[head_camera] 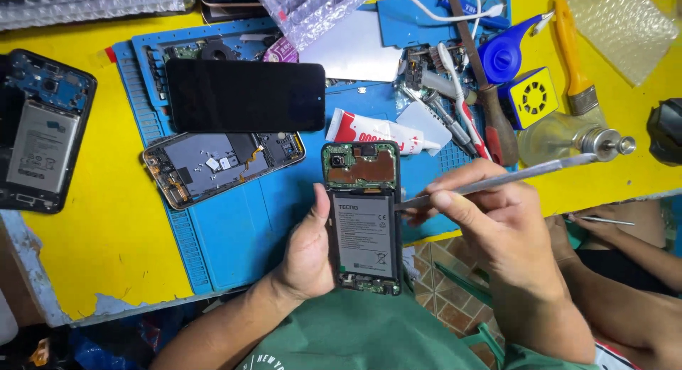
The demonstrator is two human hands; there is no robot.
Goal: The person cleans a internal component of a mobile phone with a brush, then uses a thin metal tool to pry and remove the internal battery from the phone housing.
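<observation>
Gripping opened phone [363,221] off the bench edge, left hand [310,253] fingers clamped; right hand [497,221] pinching metal spudger [497,180] at its side

The blue mat [234,235] is left bare along its near edge, below the opened phone frame [224,166], and room for a hand is found there. Bare yellow desk [114,228] is also seen between the mat's left edge and the opened phone [42,132] at the desk's left edge. The far right part of the desk is crowded: a glue tube [376,132], screwdrivers [490,107], a blue blower [506,52], a yellow box [531,94], a brush [574,57] and a glass bottle [568,137] are packed close. The far edge is blocked by bubble wrap [309,11]. The near right corner is taken by another person's arm [632,249]
</observation>
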